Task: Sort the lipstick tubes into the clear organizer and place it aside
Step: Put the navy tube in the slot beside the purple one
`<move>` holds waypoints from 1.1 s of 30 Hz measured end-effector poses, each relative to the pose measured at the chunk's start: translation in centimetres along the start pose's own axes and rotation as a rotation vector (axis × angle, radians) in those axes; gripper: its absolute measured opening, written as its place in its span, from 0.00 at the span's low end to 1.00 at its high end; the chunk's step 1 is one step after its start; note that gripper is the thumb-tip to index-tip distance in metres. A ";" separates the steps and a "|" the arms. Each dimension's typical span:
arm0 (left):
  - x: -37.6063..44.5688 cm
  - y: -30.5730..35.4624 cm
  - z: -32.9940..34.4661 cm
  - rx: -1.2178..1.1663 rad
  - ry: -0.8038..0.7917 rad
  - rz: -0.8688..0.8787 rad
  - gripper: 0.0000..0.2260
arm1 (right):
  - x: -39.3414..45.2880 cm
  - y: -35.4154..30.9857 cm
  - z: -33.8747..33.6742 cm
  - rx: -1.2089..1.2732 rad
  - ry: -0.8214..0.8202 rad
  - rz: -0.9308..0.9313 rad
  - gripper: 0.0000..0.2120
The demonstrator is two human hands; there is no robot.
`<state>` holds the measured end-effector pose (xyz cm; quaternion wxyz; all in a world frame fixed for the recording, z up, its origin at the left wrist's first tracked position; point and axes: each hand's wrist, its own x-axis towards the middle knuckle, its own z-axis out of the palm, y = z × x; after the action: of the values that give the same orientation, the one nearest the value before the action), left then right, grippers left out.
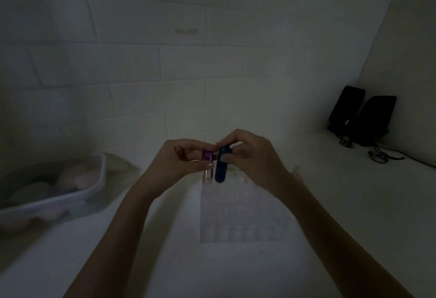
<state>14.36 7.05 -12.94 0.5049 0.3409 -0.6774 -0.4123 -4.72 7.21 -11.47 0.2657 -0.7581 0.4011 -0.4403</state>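
Observation:
The scene is dim. A clear organizer [243, 212] with a grid of compartments stands on the white counter in front of me. My left hand [181, 158] pinches a purple lipstick tube [208, 158] upright over the organizer's far left corner. Beside it my right hand [250, 153] grips a dark blue lipstick tube [220, 170], also upright, its lower end at the organizer's back row. The two tubes are side by side, nearly touching. Whether either tube sits inside a compartment is unclear.
A clear plastic bin [70, 193] with several pale rounded items sits on the counter at the left. Two black speakers [361, 115] with cables stand at the back right corner. A tiled wall [188, 61] rises right behind the organizer.

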 end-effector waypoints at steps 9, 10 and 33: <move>-0.1 0.0 0.0 -0.068 -0.018 -0.060 0.20 | 0.0 0.6 -0.1 -0.009 -0.099 0.041 0.13; -0.1 0.0 0.0 -0.069 -0.021 -0.066 0.21 | 0.0 0.7 -0.2 -0.015 -0.111 0.050 0.13; -0.3 -1.3 -1.0 0.132 -0.324 -0.242 0.18 | 2.2 8.2 -6.8 -0.199 0.295 0.261 0.04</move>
<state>15.49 6.58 -14.11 0.3130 0.3813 -0.7294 -0.4739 -13.11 0.62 -13.51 0.1829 -0.6495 0.5718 -0.4666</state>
